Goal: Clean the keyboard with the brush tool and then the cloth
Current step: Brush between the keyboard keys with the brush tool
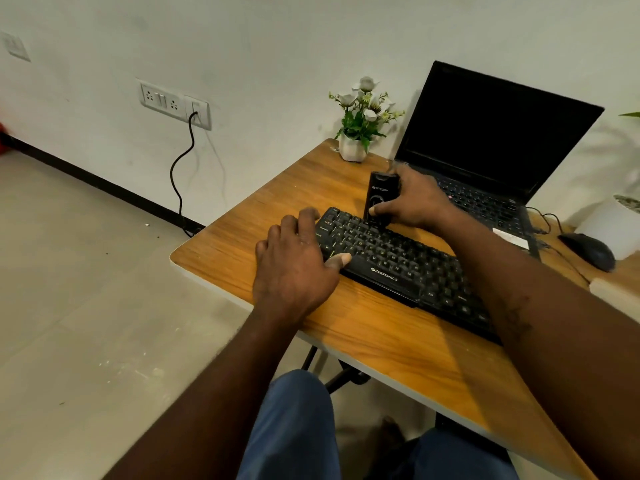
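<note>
My left hand (294, 268) lies flat, fingers relaxed, pinning the keyboard's (391, 261) end by the table's (242, 244) left edge; beyond, my right hand (415, 202) grips the brush (379, 199) upright on the far rows, best worked in short, light strokes.

The left hand (294, 268) lies palm down over the left end of the keyboard (391, 261). Its fingers are loosely spread along that end, its thumb is stretched onto the near key rows, and its bare forearm runs back from the keyboard's near-left corner. The right hand (417, 202) sits at the keyboard's far edge, fingers and thumb curled round an upright black brush tool (379, 194) whose lower end meets the far key rows, while its forearm crosses above the keyboard's right half.
</note>
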`<state>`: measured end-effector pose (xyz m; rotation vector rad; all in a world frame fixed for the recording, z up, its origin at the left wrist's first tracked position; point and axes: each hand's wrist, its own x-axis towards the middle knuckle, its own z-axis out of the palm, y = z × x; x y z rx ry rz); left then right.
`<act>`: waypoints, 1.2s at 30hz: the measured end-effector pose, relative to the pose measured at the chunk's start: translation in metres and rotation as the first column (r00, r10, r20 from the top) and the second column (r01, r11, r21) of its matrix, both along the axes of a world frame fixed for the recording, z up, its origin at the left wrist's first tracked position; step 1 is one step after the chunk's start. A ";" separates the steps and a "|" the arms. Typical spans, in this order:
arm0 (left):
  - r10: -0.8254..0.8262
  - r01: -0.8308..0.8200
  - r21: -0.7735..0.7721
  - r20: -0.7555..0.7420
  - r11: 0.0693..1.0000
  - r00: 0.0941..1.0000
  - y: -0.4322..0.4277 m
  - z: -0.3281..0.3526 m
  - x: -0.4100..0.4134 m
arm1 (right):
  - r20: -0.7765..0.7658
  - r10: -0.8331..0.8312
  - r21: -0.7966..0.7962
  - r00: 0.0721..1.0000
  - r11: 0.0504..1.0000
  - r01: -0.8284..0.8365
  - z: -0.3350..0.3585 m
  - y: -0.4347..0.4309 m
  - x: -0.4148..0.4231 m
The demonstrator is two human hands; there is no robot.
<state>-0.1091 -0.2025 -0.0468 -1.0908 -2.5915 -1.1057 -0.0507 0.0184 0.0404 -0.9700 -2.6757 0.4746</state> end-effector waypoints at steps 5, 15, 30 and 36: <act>-0.052 0.027 0.146 0.171 0.989 0.984 -0.005 0.003 -0.006 | -0.073 -0.069 0.088 0.995 0.993 0.075 0.008 -0.005 0.025; 0.171 -0.232 0.277 0.228 0.933 0.959 -0.017 0.008 0.000 | -0.215 0.347 0.094 0.913 0.938 -0.334 0.001 -0.118 0.001; 0.233 -0.315 0.387 0.245 0.867 0.941 -0.019 0.010 0.004 | -0.037 0.331 0.220 0.943 0.923 -0.316 -0.005 -0.118 -0.018; 0.219 -0.299 0.399 0.234 0.867 0.947 -0.020 0.009 0.003 | -0.026 0.408 0.169 0.913 0.902 -0.398 0.006 -0.121 -0.020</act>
